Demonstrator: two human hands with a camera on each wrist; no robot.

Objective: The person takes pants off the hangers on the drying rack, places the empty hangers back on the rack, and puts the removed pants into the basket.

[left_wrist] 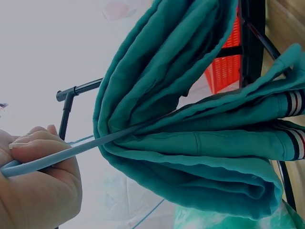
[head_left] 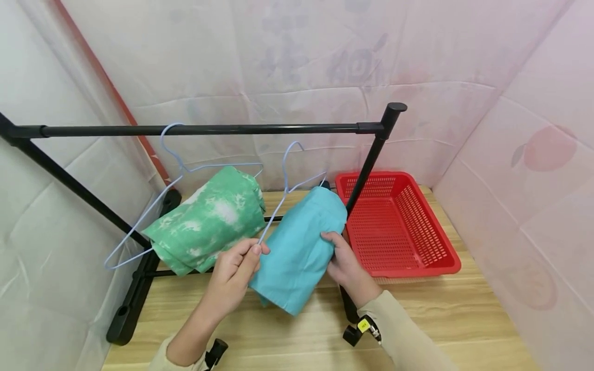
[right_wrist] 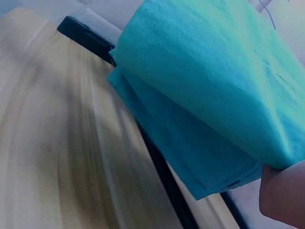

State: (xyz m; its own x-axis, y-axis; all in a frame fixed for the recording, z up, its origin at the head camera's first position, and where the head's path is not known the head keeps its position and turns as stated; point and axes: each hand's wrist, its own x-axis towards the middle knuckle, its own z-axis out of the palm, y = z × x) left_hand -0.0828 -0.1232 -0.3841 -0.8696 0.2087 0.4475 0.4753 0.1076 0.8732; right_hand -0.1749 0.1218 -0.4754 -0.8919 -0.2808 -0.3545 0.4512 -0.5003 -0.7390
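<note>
A folded turquoise garment (head_left: 303,242) is draped over a light-blue hanger (head_left: 285,189) held in front of the rack. My left hand (head_left: 236,270) pinches the near corner of this hanger. With my right hand (head_left: 347,265) I hold the garment's right side, thumb on top; its other fingers are mostly hidden. In the left wrist view the hanger's bar passes through the garment's fold, and striped bands (left_wrist: 296,104) edge two of its ends. The hook stands below the rack's top bar, apart from it. A green-and-white garment (head_left: 213,219) hangs folded on a second hanger (head_left: 139,219) to the left.
A black rack's top bar (head_left: 278,129) spans the scene and carries the second hanger's hook. A red basket (head_left: 447,257) stands at the right on the wooden table (head_left: 445,319). White sheeting (head_left: 297,56) surrounds the work area.
</note>
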